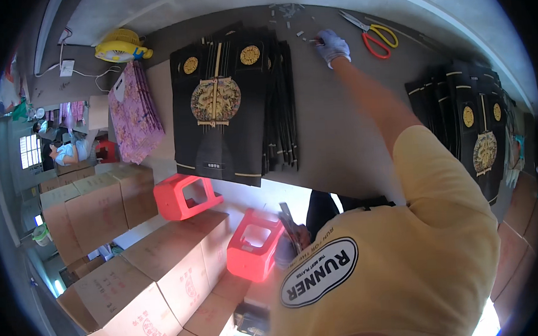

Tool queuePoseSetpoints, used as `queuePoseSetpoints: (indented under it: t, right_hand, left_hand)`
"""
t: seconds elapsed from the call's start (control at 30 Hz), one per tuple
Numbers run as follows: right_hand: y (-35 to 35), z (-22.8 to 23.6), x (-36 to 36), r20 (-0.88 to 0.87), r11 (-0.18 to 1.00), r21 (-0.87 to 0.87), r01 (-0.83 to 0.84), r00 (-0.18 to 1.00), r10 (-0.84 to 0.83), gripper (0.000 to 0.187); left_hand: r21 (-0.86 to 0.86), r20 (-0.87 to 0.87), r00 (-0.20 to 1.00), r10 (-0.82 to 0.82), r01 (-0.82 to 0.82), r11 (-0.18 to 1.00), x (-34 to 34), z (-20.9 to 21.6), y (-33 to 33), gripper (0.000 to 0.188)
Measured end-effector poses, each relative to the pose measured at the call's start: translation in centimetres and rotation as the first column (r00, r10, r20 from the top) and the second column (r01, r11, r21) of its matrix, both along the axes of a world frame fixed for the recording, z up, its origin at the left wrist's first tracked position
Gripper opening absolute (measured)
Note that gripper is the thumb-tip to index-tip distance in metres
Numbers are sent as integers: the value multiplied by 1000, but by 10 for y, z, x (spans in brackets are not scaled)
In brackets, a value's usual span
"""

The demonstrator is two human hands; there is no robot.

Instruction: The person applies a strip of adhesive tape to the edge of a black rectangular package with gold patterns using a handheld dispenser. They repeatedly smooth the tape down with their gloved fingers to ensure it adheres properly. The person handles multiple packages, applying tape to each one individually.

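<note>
My right hand [334, 47], in a pale glove, reaches to the far side of the grey table, its fingers drawn together. Whatever they may pinch is too small to make out. Close by lie small whitish pieces [300, 33], and scissors [372, 34] with one red and one yellow handle lie to its right. Low beside my body, my left hand [290, 246] is closed around a thin, greyish, strip-like thing [286, 215], partly hidden and blurred. A stack of black bags [190, 132] with gold patterns lies left of centre on the table.
More black-and-gold bags [458, 108] stand at the right. Purple flowered bags [136, 117] and a yellow fan [119, 46] are at the left. Red stools [240, 266] and cardboard boxes [181, 280] crowd the floor below the table. Another person [70, 154] is far left.
</note>
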State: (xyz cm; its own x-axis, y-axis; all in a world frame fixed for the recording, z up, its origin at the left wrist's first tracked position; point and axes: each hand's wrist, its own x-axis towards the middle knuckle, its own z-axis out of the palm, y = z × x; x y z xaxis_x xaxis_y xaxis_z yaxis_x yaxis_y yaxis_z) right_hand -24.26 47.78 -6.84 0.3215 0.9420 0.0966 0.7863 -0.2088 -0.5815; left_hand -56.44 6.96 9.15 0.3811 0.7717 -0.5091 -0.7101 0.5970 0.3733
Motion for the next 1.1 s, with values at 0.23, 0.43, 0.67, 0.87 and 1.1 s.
queuePoseSetpoints:
  t: [0.23,0.43,0.67,0.87,1.1]
  right_hand:
    - [-142,0,58,376,929,89,-360,876,303,29]
    - [-239,11,62,348,868,101,-487,834,427,38]
    - [-255,8,59,214,848,224,-480,873,438,31]
    - [-224,16,55,275,846,-36,-531,809,520,11]
    - [-186,31,49,49,875,-241,-419,895,442,12]
  left_hand:
    - [59,54,990,-129,126,990,-23,-14,48,30]
    - [58,57,971,-231,228,972,-14,-2,72,33]
    - [166,-5,931,-365,361,918,-21,5,83,41]
    - [192,-3,904,-428,421,887,-24,5,98,40]
    - [192,-23,900,-435,431,882,-27,2,107,43]
